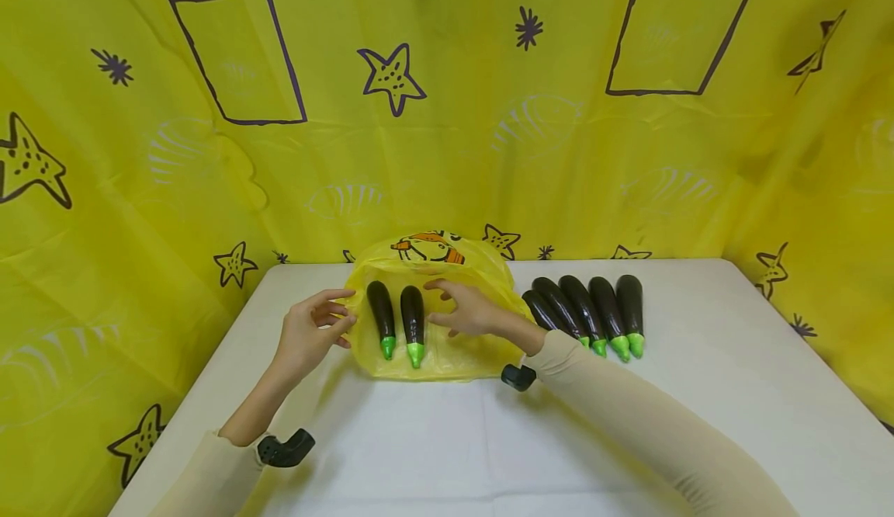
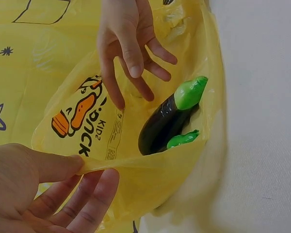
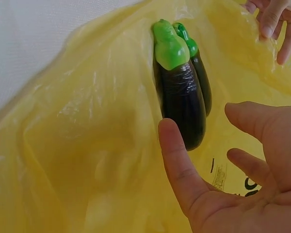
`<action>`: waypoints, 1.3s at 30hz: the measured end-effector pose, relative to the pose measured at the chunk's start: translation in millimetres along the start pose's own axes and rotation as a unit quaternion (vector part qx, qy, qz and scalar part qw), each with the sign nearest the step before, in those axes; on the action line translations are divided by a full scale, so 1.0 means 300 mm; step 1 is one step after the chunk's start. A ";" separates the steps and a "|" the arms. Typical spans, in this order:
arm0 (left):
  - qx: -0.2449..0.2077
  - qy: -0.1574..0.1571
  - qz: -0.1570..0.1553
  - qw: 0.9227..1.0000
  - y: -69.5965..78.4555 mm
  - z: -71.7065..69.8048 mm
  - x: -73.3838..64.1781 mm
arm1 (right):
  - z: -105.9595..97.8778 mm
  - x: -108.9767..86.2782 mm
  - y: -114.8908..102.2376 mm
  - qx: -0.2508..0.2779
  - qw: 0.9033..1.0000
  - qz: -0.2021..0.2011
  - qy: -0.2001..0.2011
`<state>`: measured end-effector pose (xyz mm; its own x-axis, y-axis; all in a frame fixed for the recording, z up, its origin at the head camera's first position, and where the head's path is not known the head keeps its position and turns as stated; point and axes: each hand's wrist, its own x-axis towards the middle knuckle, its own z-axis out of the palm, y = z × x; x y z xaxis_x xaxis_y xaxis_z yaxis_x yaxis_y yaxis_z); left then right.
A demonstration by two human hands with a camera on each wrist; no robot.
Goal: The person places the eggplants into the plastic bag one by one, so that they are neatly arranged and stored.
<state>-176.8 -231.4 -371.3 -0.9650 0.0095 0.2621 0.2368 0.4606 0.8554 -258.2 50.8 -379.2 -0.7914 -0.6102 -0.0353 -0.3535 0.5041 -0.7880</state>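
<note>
A yellow plastic bag (image 1: 447, 362) lies with its mouth spread toward me on the white table. Two dark eggplants (image 1: 414, 323) with green caps rest side by side inside it. My left hand (image 1: 310, 327) pinches the left edge of the bag's mouth between thumb and fingers, as the left wrist view shows. Over the bag's opening, my right hand (image 1: 468, 309) has its fingers spread and holds nothing. In the right wrist view, one fingertip (image 3: 170, 128) overlaps the nearer eggplant (image 3: 182, 104).
Several more eggplants (image 1: 630, 307) lie in a slanted row right of the bag, partly behind my right forearm. A yellow curtain (image 1: 454, 152) with stars and fish hangs behind the white table (image 1: 726, 393). Each wrist wears a black camera mount (image 1: 286, 449).
</note>
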 end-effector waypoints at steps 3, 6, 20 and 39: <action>-0.001 0.001 0.000 1.000 0.000 -0.002 0.000 | -0.009 -0.010 -0.006 -0.002 1.000 -0.009 -0.003; -0.002 0.001 0.001 1.000 0.001 -0.003 -0.002 | -0.019 -0.026 -0.012 -0.007 1.000 -0.019 -0.013; -0.001 -0.001 0.002 1.000 -0.004 -0.001 -0.002 | -0.045 -0.107 -0.014 0.004 0.996 -0.067 -0.057; -0.005 -0.001 0.003 1.000 -0.007 -0.003 -0.006 | -0.067 -0.144 -0.014 -0.005 0.995 -0.077 -0.062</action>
<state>-175.5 -233.3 -373.2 -0.9635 0.0136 0.2673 0.2443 0.4523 0.8577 -232.5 87.5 -362.1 -0.6607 -0.7506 0.0096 -0.4712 0.4048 -0.7837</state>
